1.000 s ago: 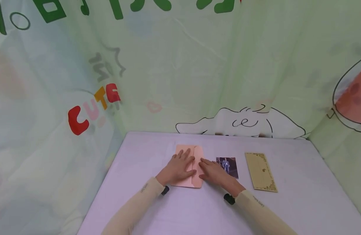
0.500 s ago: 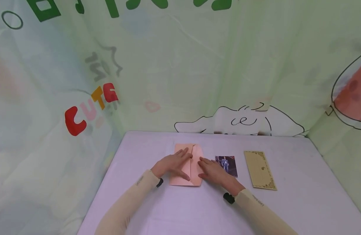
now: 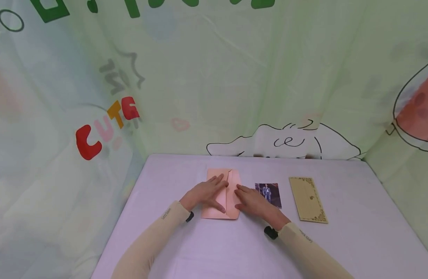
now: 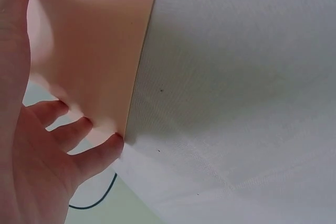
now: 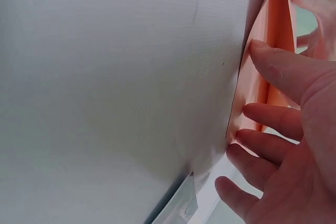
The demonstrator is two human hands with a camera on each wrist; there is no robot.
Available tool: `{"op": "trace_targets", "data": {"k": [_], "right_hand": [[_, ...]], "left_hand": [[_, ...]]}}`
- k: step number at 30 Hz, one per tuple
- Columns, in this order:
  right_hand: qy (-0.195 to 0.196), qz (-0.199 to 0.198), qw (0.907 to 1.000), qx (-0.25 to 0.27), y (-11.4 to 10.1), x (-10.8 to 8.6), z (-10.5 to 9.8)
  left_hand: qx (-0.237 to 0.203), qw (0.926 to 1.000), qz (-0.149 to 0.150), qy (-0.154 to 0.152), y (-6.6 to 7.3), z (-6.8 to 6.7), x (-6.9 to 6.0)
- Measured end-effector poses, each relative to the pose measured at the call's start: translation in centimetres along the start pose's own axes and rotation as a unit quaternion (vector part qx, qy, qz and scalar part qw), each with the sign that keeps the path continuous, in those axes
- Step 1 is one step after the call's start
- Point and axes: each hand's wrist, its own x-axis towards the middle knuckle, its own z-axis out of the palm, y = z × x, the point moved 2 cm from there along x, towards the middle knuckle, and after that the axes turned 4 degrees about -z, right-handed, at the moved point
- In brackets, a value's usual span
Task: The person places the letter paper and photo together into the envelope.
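A pink paper envelope point(image 3: 212, 214) lies flat on the table, its flap on the right side. My left hand point(image 3: 204, 195) rests on the envelope's body, thumb spread away from the other fingers. In the left wrist view, fingertips of the left hand point(image 4: 50, 150) touch the pink paper near its edge. My right hand point(image 3: 253, 201) touches the flap with its thumb and several fingers. Seen from the right wrist, the envelope point(image 5: 278, 19) gapes at its mouth, with the right hand point(image 5: 294, 129) laid along the flap.
Just right of the right hand lies a small photo point(image 3: 274, 193), partly covered by that hand. Farther right is a tan rectangular piece point(image 3: 308, 199) with ornamented corners. A pale lilac cloth covers the table point(image 3: 214, 248). A printed curtain point(image 3: 200, 77) stands behind it.
My left hand has slid a little to the left over the envelope, its thumb moving off the flap edge. The right hand has stayed nearly still on the flap. The head view has shifted slightly.
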Motion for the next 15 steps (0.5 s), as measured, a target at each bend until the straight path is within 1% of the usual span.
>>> {"op": "trace_targets", "data": {"k": [5, 9, 11, 15], "right_hand": [[0.008, -0.001, 1.0000, 0.002, 0.2, -0.3, -0.1], [0.013, 0.017, 0.9994, 0.029, 0.4, -0.7, -0.4], [0.020, 0.023, 0.9991, 0.031, 0.7, -0.9, -0.5], [0.034, 0.024, 0.9990, 0.015, 1.2, -1.4, -0.7]], "left_hand": [[0.007, 1.0000, -0.002, -0.002, 0.1, 0.1, 0.1], [0.009, 0.9999, -0.006, -0.005, 0.0, 0.2, 0.2], [0.009, 0.9999, -0.009, -0.007, 0.0, 0.3, 0.1], [0.006, 0.9998, -0.014, -0.012, 0.0, 0.2, 0.0]]}}
